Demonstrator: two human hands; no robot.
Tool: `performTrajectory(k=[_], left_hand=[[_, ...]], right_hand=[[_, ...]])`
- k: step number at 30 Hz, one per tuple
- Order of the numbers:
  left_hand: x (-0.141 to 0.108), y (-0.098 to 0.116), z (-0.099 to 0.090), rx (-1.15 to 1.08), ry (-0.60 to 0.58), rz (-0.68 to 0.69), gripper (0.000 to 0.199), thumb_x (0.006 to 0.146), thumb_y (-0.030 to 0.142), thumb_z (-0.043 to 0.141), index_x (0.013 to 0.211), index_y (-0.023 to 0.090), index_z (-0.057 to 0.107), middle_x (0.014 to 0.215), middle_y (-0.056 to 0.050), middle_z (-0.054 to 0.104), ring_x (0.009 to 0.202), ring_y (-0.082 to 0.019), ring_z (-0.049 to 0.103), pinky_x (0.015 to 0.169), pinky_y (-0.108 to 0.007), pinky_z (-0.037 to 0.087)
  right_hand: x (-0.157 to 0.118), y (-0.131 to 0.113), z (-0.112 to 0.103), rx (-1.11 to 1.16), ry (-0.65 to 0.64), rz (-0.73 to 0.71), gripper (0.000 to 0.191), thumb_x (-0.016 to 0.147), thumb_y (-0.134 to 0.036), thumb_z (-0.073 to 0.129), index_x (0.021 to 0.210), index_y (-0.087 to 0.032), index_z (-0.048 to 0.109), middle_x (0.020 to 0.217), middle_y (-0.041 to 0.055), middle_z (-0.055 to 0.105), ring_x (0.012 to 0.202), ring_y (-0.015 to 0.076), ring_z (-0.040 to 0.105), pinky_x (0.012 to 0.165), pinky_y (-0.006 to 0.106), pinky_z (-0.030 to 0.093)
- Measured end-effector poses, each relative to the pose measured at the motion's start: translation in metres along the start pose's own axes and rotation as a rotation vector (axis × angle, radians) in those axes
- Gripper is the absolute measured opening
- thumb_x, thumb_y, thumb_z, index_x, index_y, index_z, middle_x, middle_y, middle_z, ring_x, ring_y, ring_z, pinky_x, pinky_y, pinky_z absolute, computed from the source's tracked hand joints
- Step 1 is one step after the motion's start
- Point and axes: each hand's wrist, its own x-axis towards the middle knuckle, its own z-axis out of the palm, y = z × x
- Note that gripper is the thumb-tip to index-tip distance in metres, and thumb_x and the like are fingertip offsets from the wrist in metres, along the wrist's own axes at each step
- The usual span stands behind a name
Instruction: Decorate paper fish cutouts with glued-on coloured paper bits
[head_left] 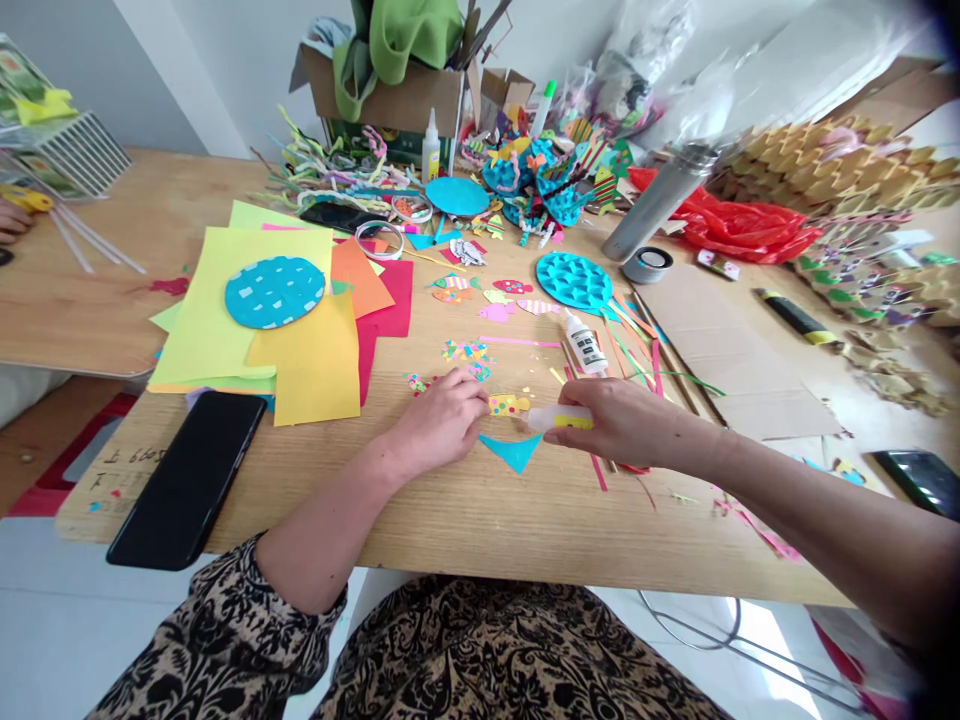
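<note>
My right hand [596, 415] is closed around a glue bottle [559, 417], tipped on its side with the nozzle pointing left. Right at that nozzle lies a small yellow paper fish [509, 405] with coloured dots. My left hand [450, 412] reaches the fish's left end with bent fingertips; whether they pinch it is hidden. Just below is a blue paper triangle [514, 452]. Tiny colourful paper bits [466, 351] are scattered beyond my left hand. A second white glue bottle [585, 343] lies behind my right hand. Farther back rest several finished paper fish [497, 311].
Coloured paper sheets [319, 390] and a black phone [187, 480] lie to the left. A blue scalloped disc [574, 281], a steel flask [660, 200] and a cardboard sheet [739, 350] are at the right. Another person's hand [11, 220] shows at the far left edge.
</note>
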Motion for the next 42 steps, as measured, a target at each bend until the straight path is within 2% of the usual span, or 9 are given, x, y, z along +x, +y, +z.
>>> performTrajectory(k=[8, 12, 22, 25, 28, 31, 34, 37, 42], left_hand=[[-0.001, 0.0, 0.001, -0.001, 0.025, 0.009, 0.02, 0.088, 0.008, 0.054, 0.097, 0.014, 0.071, 0.107, -0.007, 0.067, 0.112, -0.024, 0.051, 0.098, -0.039, 0.046], [-0.001, 0.001, 0.0, 0.013, 0.023, 0.01, 0.02, 0.087, 0.007, 0.054, 0.097, 0.014, 0.071, 0.106, -0.007, 0.067, 0.111, -0.024, 0.05, 0.097, -0.038, 0.047], [-0.001, 0.0, 0.001, 0.005, 0.031, 0.013, 0.021, 0.088, 0.007, 0.053, 0.097, 0.015, 0.071, 0.105, -0.007, 0.067, 0.11, -0.023, 0.05, 0.097, -0.039, 0.047], [-0.001, 0.0, 0.001, 0.005, 0.029, 0.016, 0.022, 0.087, 0.006, 0.053, 0.097, 0.015, 0.07, 0.105, -0.007, 0.067, 0.109, -0.023, 0.049, 0.096, -0.039, 0.047], [-0.001, -0.002, 0.003, 0.005, 0.028, 0.022, 0.022, 0.087, 0.006, 0.053, 0.096, 0.014, 0.07, 0.105, -0.007, 0.067, 0.108, -0.023, 0.049, 0.097, -0.039, 0.047], [-0.001, -0.003, 0.004, 0.004, 0.033, 0.03, 0.02, 0.087, 0.006, 0.054, 0.094, 0.013, 0.071, 0.103, -0.007, 0.067, 0.106, -0.023, 0.05, 0.096, -0.038, 0.046], [-0.001, -0.002, 0.004, -0.003, 0.036, 0.021, 0.02, 0.087, 0.006, 0.053, 0.094, 0.014, 0.071, 0.102, -0.007, 0.067, 0.106, -0.022, 0.051, 0.096, -0.038, 0.046], [-0.001, -0.002, 0.003, -0.012, 0.029, 0.003, 0.021, 0.087, 0.006, 0.054, 0.094, 0.016, 0.071, 0.102, -0.006, 0.067, 0.107, -0.022, 0.05, 0.096, -0.038, 0.046], [-0.001, 0.0, 0.001, -0.024, 0.024, -0.004, 0.023, 0.086, 0.004, 0.053, 0.097, 0.014, 0.07, 0.104, -0.007, 0.067, 0.109, -0.021, 0.051, 0.098, -0.038, 0.046]], right_hand=[[0.001, -0.003, -0.005, -0.016, -0.006, -0.017, 0.036, 0.081, -0.055, 0.057, 0.083, -0.019, 0.058, 0.082, 0.0095, 0.066, 0.074, 0.0244, 0.061, 0.062, 0.033, 0.038], [0.0, 0.0, -0.011, 0.086, -0.017, 0.023, 0.036, 0.078, -0.057, 0.059, 0.079, -0.02, 0.057, 0.075, 0.0059, 0.063, 0.066, 0.0197, 0.057, 0.057, 0.031, 0.035], [-0.008, 0.014, -0.019, 0.408, -0.003, 0.034, 0.052, 0.073, -0.071, 0.06, 0.065, -0.02, 0.051, 0.059, -0.0009, 0.048, 0.053, 0.0116, 0.042, 0.051, 0.029, 0.029], [-0.011, 0.017, -0.017, 0.593, 0.04, -0.006, 0.052, 0.073, -0.071, 0.061, 0.067, -0.02, 0.054, 0.056, -0.0022, 0.044, 0.05, 0.01, 0.038, 0.046, 0.027, 0.026], [-0.015, 0.02, -0.015, 0.906, 0.1, -0.031, 0.048, 0.073, -0.067, 0.064, 0.078, -0.02, 0.06, 0.059, -0.0017, 0.047, 0.049, 0.0094, 0.039, 0.043, 0.026, 0.025], [-0.017, 0.021, -0.014, 1.247, 0.175, -0.079, 0.047, 0.07, -0.062, 0.071, 0.089, -0.021, 0.062, 0.073, 0.002, 0.059, 0.058, 0.0129, 0.053, 0.048, 0.026, 0.038], [-0.015, 0.022, -0.013, 1.425, 0.255, -0.14, 0.044, 0.068, -0.059, 0.075, 0.09, -0.024, 0.063, 0.087, 0.0048, 0.065, 0.075, 0.0182, 0.062, 0.062, 0.03, 0.049], [-0.012, 0.022, -0.015, 1.359, 0.265, -0.148, 0.041, 0.071, -0.055, 0.074, 0.093, -0.023, 0.063, 0.087, 0.0048, 0.065, 0.074, 0.0175, 0.062, 0.062, 0.029, 0.049], [-0.005, 0.023, -0.015, 1.052, 0.108, -0.086, 0.043, 0.069, -0.055, 0.076, 0.085, -0.019, 0.06, 0.076, 0.0029, 0.061, 0.065, 0.0141, 0.055, 0.054, 0.026, 0.043]])
